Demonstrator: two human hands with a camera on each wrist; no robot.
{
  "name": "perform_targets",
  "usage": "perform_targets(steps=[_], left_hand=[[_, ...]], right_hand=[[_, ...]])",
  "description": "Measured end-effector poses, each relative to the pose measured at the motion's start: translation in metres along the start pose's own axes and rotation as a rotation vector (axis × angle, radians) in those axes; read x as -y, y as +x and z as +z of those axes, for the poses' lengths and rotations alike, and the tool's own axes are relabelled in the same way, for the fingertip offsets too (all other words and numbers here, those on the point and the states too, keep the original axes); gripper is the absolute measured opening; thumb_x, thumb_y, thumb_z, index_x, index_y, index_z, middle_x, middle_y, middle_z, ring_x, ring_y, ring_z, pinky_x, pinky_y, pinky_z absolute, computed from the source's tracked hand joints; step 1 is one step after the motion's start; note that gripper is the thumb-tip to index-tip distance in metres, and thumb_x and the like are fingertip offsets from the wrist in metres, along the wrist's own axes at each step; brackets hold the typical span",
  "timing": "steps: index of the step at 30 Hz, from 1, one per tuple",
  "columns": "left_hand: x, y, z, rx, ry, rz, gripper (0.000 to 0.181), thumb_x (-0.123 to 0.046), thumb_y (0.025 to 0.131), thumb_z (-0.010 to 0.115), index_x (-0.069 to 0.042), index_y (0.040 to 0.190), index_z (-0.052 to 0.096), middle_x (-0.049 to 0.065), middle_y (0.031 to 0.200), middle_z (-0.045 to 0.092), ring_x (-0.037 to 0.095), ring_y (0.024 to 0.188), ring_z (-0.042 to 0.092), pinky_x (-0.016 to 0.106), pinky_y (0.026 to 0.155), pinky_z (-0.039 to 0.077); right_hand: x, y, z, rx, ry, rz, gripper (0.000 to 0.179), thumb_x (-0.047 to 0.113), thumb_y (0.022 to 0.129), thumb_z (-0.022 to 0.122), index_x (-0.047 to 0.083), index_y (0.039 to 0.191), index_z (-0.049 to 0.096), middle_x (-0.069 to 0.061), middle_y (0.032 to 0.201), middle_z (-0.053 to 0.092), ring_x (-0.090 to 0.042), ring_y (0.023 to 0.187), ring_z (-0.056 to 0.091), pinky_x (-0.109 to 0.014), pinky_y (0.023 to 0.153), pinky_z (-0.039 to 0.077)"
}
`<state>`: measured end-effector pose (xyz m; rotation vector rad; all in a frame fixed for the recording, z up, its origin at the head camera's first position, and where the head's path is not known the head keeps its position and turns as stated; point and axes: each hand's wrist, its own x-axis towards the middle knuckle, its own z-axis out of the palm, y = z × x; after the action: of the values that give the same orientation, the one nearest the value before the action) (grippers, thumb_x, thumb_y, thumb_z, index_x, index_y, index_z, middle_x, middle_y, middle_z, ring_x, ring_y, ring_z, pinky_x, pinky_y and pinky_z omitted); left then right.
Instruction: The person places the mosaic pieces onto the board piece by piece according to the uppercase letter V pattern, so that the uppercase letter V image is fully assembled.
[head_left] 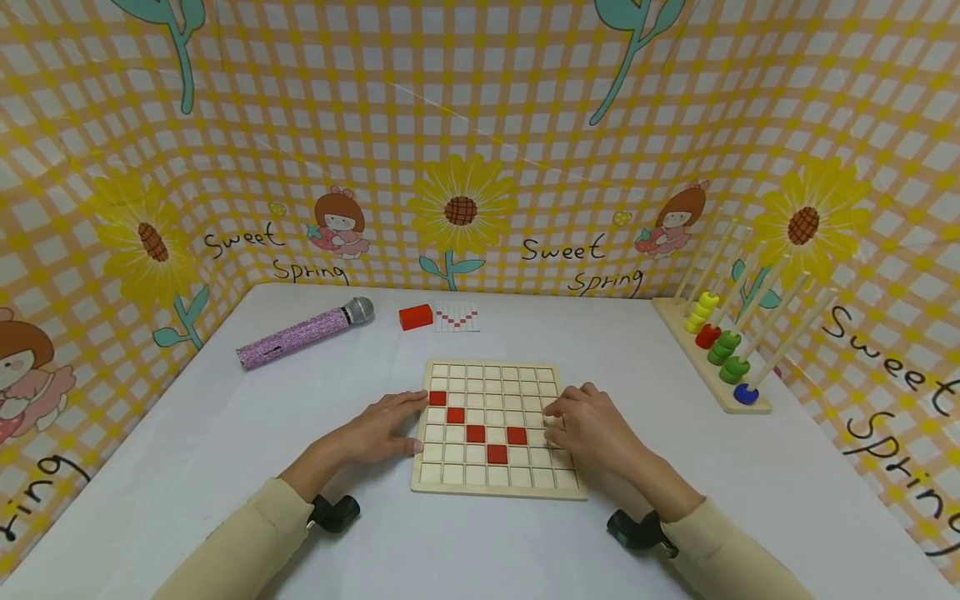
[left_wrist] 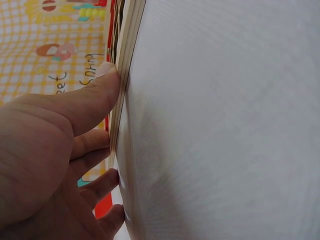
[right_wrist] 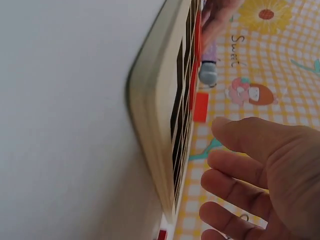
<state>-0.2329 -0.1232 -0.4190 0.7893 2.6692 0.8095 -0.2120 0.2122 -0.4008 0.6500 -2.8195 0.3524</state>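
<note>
A square wooden grid board (head_left: 498,496) lies on the white table, with several red square tiles (head_left: 497,454) set in its cells, most of them in a slanting line. At the board's left edge is my left hand (head_left: 378,429). Its thumb and fingertips touch the edge from the side, as the left wrist view (left_wrist: 115,85) also shows. My right hand (head_left: 600,429) hovers over the board's right side, fingers loosely bent. In the right wrist view, that hand (right_wrist: 250,175) shows nothing between thumb and fingers, though the far side of the fingers is hidden.
Behind the board are a red block (head_left: 416,317) and a pattern card (head_left: 457,317) with a red V of squares. A glittery purple microphone (head_left: 303,333) lies at the back left. On the right stands a wooden peg rack (head_left: 742,407) with coloured beads.
</note>
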Motion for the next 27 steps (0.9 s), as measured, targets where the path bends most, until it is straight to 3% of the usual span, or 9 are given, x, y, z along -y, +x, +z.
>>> perform_targets(steps=[7,16,27], left_hand=[[0.001,0.0,0.0,-0.002,0.009,0.008,0.071,-0.028,0.088,0.066,-0.005,0.146,0.033,0.012,0.155,0.028,0.036,0.143,0.022,0.057,0.114,0.021],[0.0,0.0,0.0,-0.003,0.011,0.007,0.071,-0.028,0.087,0.066,-0.005,0.146,0.034,0.012,0.155,0.028,0.036,0.143,0.022,0.057,0.114,0.021],[0.001,0.001,0.001,-0.008,0.024,0.021,0.071,-0.028,0.087,0.067,-0.004,0.145,0.035,0.012,0.154,0.03,0.036,0.142,0.024,0.057,0.113,0.023]], right_hand=[[-0.017,-0.009,-0.005,-0.038,0.032,0.025,0.025,0.021,0.074,0.077,0.009,0.096,0.072,0.0,0.091,0.064,-0.015,0.081,0.044,-0.029,0.071,0.034],[-0.034,-0.015,-0.008,0.003,-0.011,0.128,0.028,0.022,0.074,0.078,0.01,0.099,0.072,-0.004,0.094,0.065,-0.021,0.088,0.048,-0.034,0.072,0.038],[-0.051,-0.02,-0.007,-0.007,-0.036,0.145,0.028,0.019,0.071,0.08,0.006,0.095,0.073,-0.008,0.092,0.066,-0.026,0.087,0.051,-0.039,0.071,0.041]])
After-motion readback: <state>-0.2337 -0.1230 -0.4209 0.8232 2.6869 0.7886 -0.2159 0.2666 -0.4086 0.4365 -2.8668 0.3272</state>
